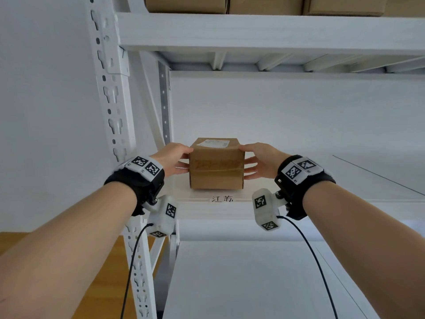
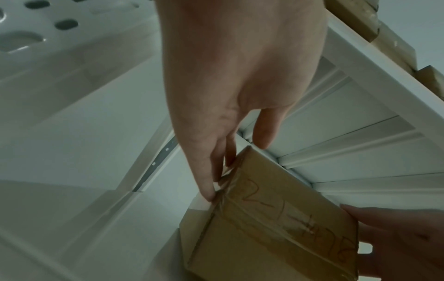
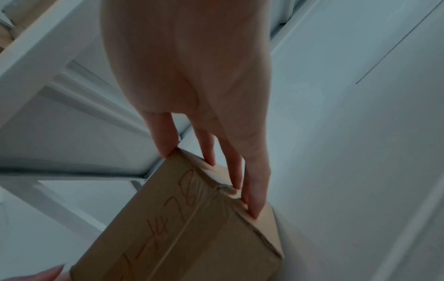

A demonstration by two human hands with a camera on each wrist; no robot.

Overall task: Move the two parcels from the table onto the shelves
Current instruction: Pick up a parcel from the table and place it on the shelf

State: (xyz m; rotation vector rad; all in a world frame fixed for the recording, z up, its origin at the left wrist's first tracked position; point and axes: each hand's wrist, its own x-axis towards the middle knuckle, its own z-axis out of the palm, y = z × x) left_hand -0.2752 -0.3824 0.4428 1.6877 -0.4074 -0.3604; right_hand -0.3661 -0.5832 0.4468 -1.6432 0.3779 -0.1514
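Note:
A brown cardboard parcel (image 1: 216, 166) with a white label on top and red writing under clear tape on its front sits on the white middle shelf (image 1: 299, 194), near the front edge. My left hand (image 1: 180, 161) presses its left side with straight fingers, thumb at the top edge. On the opposite side, my right hand (image 1: 253, 162) does the same. The left wrist view shows the left hand (image 2: 216, 133) touching the parcel (image 2: 276, 228), with the right hand (image 2: 396, 237) beyond. The right wrist view has the right hand's straight fingers (image 3: 230, 136) on the parcel (image 3: 192, 228). No second parcel is in view.
A handwritten label (image 1: 222, 199) is on the shelf's front edge below the parcel. Several cardboard boxes (image 1: 264, 4) fill the shelf above. The perforated white upright (image 1: 110, 88) stands just left of my left hand. A lower shelf (image 1: 253, 284) lies beneath, with a wooden surface (image 1: 110, 272) at lower left.

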